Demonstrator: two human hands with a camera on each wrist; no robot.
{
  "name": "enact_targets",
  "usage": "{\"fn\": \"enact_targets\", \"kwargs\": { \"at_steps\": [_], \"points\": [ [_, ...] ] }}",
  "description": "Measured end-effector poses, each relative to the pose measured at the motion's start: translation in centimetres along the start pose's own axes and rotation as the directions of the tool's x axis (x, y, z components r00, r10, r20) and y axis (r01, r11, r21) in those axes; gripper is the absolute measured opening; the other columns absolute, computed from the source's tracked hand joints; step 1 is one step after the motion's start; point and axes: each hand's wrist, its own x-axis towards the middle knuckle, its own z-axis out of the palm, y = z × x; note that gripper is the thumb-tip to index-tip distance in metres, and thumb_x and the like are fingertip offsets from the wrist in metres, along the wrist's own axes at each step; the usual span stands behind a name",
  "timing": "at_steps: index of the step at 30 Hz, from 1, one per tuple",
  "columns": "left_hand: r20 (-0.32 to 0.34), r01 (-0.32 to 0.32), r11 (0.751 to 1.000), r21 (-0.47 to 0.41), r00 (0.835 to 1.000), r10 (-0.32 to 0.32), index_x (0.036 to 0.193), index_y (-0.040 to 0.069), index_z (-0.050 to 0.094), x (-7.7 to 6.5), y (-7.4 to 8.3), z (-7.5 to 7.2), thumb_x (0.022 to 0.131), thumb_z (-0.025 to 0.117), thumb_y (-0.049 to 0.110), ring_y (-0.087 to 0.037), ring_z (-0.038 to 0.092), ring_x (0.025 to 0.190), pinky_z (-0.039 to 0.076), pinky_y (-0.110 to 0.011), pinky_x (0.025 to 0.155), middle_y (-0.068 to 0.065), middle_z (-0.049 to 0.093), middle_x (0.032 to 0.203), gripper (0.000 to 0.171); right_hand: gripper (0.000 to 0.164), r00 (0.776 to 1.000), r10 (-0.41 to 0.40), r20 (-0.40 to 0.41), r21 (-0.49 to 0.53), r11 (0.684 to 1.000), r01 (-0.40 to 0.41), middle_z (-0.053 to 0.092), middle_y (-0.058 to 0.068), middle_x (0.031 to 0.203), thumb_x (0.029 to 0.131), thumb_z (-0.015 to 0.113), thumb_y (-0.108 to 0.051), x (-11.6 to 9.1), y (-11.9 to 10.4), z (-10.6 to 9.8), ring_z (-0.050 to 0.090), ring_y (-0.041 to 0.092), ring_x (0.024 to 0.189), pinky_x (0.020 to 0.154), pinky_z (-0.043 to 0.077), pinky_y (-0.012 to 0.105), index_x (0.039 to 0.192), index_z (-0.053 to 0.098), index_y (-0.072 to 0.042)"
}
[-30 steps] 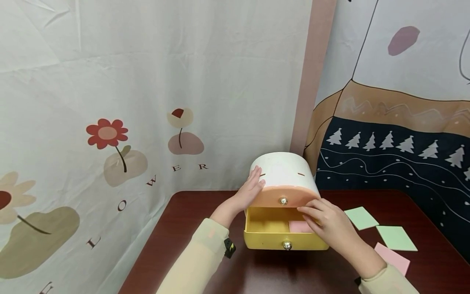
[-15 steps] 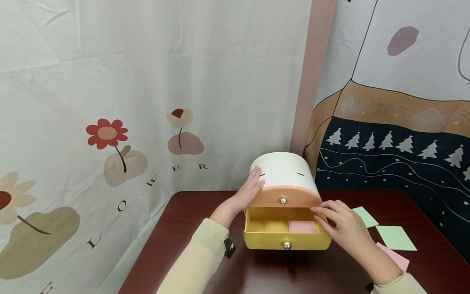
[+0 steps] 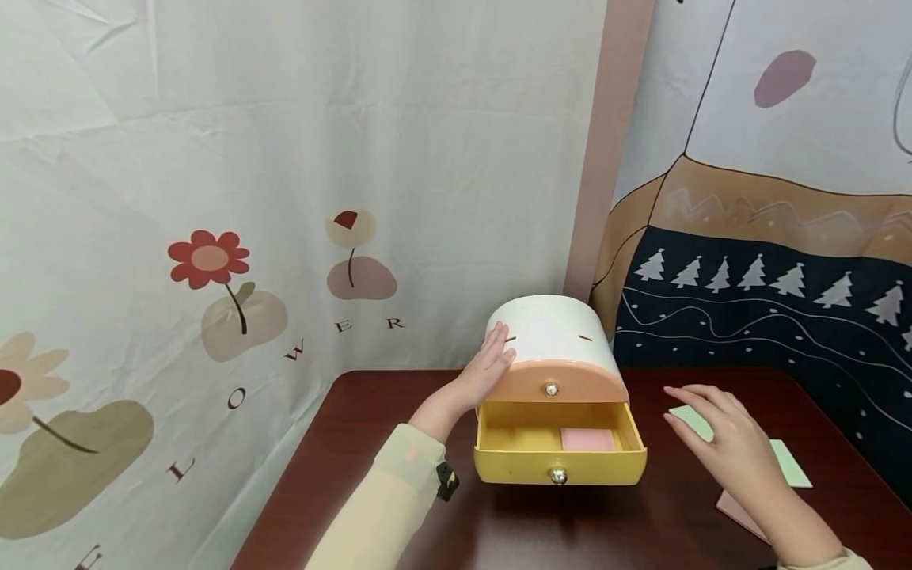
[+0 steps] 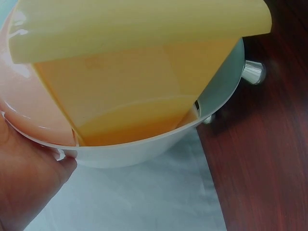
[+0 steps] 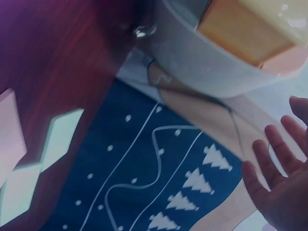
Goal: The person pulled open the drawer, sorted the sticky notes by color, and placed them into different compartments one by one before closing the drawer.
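Note:
A small white drawer box (image 3: 549, 323) with a rounded top stands on the table. My left hand (image 3: 482, 375) rests against its left side with the fingers extended; the left wrist view shows that hand (image 4: 29, 178) at the white rim. The lower yellow drawer (image 3: 516, 469) is pulled out, and a pink paper square (image 3: 587, 440) lies in its right part. The upper orange drawer (image 3: 516, 384) is closed. My right hand (image 3: 737, 443), holding nothing, hovers right of the box with spread fingers, above two green paper squares (image 3: 792, 465) and another pink square (image 3: 739, 514), partly covering them.
The dark red-brown table (image 3: 399, 427) has rounded back corners. A pale printed curtain (image 3: 442, 198) hangs close behind it, and a navy cloth with white trees (image 3: 755, 317) borders its right side. The yellow drawer juts toward the front.
My right hand has drawn back from the yellow drawer and moved right, over the paper squares. The pink square in the drawer has come fully into sight. My left hand has stayed put.

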Motion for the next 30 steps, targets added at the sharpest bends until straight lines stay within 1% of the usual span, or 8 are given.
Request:
{"fn": "enact_targets", "kwargs": {
  "at_steps": [2,6,13,17,20,22,26,30],
  "points": [
    [0.0,-0.001,1.0,0.003,1.0,0.001,0.152,0.006,0.008,0.0,0.0,0.0,0.102,0.028,0.037,-0.027,-0.005,0.147,0.003,-0.05,0.117,-0.009,-0.003,0.16,0.062,0.044,0.998,0.039,0.051,0.001,0.999,-0.039,0.054,0.014,0.12,0.085,0.07,-0.029,-0.2,0.9,-0.2,0.048,0.036,0.107,0.077,0.045,0.061,0.125,0.058,-0.013],
    [0.002,0.0,1.0,0.004,1.0,0.0,0.153,0.007,0.008,0.0,0.0,0.1,0.102,0.028,0.037,-0.027,-0.005,0.147,0.004,-0.05,0.117,-0.008,-0.003,0.16,0.062,0.061,0.984,0.083,0.156,-0.024,0.996,-0.08,0.046,0.023,0.129,0.087,0.066,-0.04,-0.7,2.9,-0.5,0.042,0.045,0.112,0.08,0.039,0.068,0.136,0.048,-0.008],
    [0.008,0.011,1.0,0.002,1.0,-0.011,0.153,0.009,0.007,0.1,-0.1,0.1,0.102,0.027,0.04,-0.026,-0.005,0.147,0.003,-0.049,0.117,-0.005,-0.004,0.16,0.063,0.09,0.938,0.118,0.326,-0.056,0.993,-0.105,0.029,0.031,0.144,0.083,0.066,-0.051,-2.5,6.2,0.1,0.027,0.054,0.126,0.086,0.027,0.076,0.147,0.027,-0.001],
    [0.007,0.016,1.0,0.004,1.0,-0.016,0.153,0.009,0.007,0.1,-0.1,0.1,0.102,0.027,0.04,-0.025,-0.005,0.147,0.003,-0.049,0.117,-0.005,-0.004,0.16,0.063,0.096,0.92,0.126,0.372,-0.105,0.99,-0.093,0.023,0.033,0.146,0.081,0.066,-0.053,-3.4,7.7,0.5,0.023,0.056,0.129,0.087,0.025,0.077,0.147,0.023,0.002],
    [0.005,0.018,1.0,0.006,1.0,-0.018,0.153,0.009,0.007,0.1,-0.1,0.2,0.102,0.027,0.04,-0.025,-0.005,0.147,0.004,-0.049,0.117,-0.005,-0.004,0.16,0.063,0.098,0.909,0.136,0.393,-0.129,0.987,-0.092,0.021,0.036,0.146,0.08,0.067,-0.053,-4.0,8.7,0.7,0.021,0.057,0.13,0.087,0.026,0.077,0.145,0.024,0.006],
    [0.004,0.019,1.0,0.008,1.0,-0.019,0.153,0.009,0.008,0.1,-0.1,0.2,0.102,0.027,0.04,-0.025,-0.004,0.147,0.004,-0.05,0.117,-0.005,-0.003,0.16,0.062,0.098,0.905,0.141,0.401,-0.134,0.987,-0.094,0.02,0.037,0.145,0.08,0.068,-0.053,-4.3,9.3,0.8,0.019,0.058,0.13,0.087,0.026,0.077,0.144,0.024,0.008],
    [0.002,0.016,1.0,0.011,1.0,-0.016,0.153,0.008,0.008,0.0,0.0,0.2,0.102,0.027,0.039,-0.026,-0.004,0.147,0.004,-0.05,0.117,-0.006,-0.003,0.16,0.062,0.101,0.885,0.163,0.437,-0.138,0.984,-0.114,0.017,0.04,0.145,0.08,0.067,-0.054,-5.1,10.3,0.9,0.014,0.059,0.131,0.087,0.025,0.078,0.143,0.022,0.011],
    [0.003,0.012,1.0,0.013,1.0,-0.012,0.153,0.008,0.008,0.0,0.2,0.1,0.102,0.027,0.039,-0.027,-0.004,0.147,0.004,-0.049,0.118,-0.006,-0.003,0.16,0.062,0.103,0.861,0.194,0.47,-0.159,0.978,-0.134,0.016,0.043,0.142,0.08,0.065,-0.057,-5.7,11.4,1.1,0.017,0.06,0.128,0.086,0.026,0.078,0.141,0.023,0.014]
  ]
}}
